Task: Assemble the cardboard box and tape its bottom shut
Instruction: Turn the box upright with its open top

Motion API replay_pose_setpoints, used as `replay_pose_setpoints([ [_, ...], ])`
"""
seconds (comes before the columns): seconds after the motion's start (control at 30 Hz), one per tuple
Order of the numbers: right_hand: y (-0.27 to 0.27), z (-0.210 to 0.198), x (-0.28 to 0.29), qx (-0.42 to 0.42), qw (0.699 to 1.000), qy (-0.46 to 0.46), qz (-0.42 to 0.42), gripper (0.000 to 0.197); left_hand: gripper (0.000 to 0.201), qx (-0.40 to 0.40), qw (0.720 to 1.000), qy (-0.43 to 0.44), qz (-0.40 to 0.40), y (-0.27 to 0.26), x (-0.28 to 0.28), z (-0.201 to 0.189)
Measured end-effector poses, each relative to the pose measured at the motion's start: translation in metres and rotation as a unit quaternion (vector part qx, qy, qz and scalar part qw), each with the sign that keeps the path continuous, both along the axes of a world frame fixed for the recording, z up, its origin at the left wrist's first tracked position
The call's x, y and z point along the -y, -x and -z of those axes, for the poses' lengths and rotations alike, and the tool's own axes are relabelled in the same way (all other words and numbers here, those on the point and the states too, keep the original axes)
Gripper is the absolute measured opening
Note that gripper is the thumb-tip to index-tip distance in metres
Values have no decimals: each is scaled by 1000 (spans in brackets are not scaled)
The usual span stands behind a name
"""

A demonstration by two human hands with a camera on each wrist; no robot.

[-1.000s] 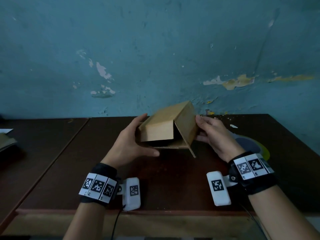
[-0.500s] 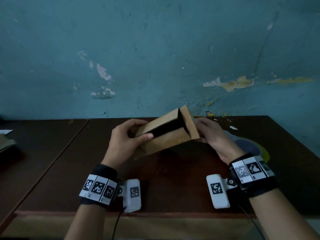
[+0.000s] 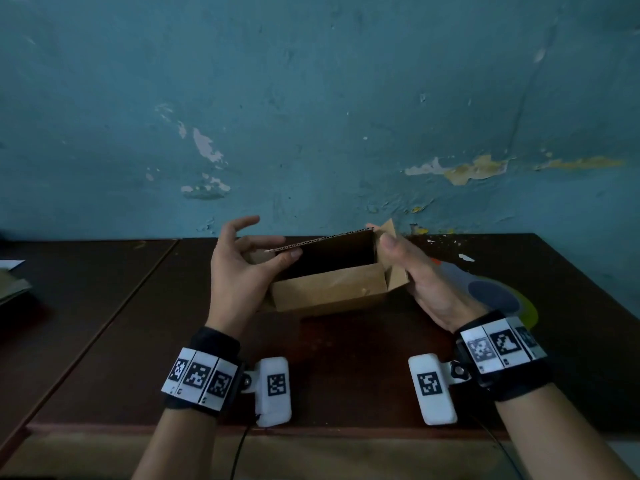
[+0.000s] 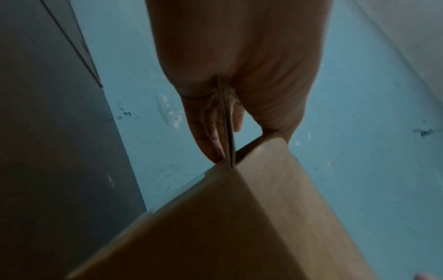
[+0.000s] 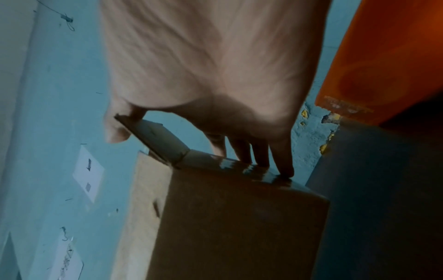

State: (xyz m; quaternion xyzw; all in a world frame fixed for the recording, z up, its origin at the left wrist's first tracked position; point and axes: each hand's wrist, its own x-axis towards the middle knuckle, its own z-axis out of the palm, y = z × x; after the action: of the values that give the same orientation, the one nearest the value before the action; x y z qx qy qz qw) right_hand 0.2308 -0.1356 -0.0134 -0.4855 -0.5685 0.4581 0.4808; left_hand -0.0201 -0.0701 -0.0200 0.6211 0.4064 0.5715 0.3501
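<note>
A small brown cardboard box hangs just above the dark table, its open side facing up and towards me. My left hand holds its left end, the thumb and fingers pinching the thin edge of the far long flap. In the left wrist view that flap edge runs between thumb and fingers, with the box below. My right hand grips the right end, thumb on the short side flap. In the right wrist view its fingers rest on the box.
A flat round yellow-green object with a grey-blue centre lies on the table behind my right wrist. Papers or flat cardboard sit at the far left. A peeling blue wall rises right behind the table.
Both hands have turned the box from lying on its side to opening upward. The flaps now stand spread out, and my left hand shifted onto the far flap's edge.
</note>
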Motion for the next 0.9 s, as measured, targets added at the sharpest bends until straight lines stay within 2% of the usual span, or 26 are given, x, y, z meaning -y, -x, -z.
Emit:
replay_pose_setpoints([
  [0.07,0,2,-1,7,1000,7,-9,96,85,5,1000,12,2,0,1,-2],
  [0.2,4,2,0,12,1000,9,-3,102,89,75,992,59,84,-1,2,-5],
  [0.3,6,4,0,22,999,19,13,108,98,-1,994,45,95,-3,2,-7],
  [0.4,5,6,-1,5,999,46,11,79,112,-56,992,32,104,-2,5,-12],
  [0.43,6,7,0,0,999,54,8,80,116,-71,991,30,113,-1,5,-14],
  [0.5,5,11,-3,-8,998,62,9,100,122,-105,986,25,128,1,6,-18],
  [0.53,6,12,-4,-11,998,63,10,103,124,-120,984,23,132,2,6,-20],
  [0.63,8,13,-6,-13,998,66,14,100,131,-139,980,17,141,2,9,-24],
  [0.77,11,14,-7,-9,997,75,23,103,134,-80,982,10,171,-9,14,-21],
  [0.9,13,14,-10,-29,996,82,30,89,107,35,986,44,157,-20,18,-14],
])
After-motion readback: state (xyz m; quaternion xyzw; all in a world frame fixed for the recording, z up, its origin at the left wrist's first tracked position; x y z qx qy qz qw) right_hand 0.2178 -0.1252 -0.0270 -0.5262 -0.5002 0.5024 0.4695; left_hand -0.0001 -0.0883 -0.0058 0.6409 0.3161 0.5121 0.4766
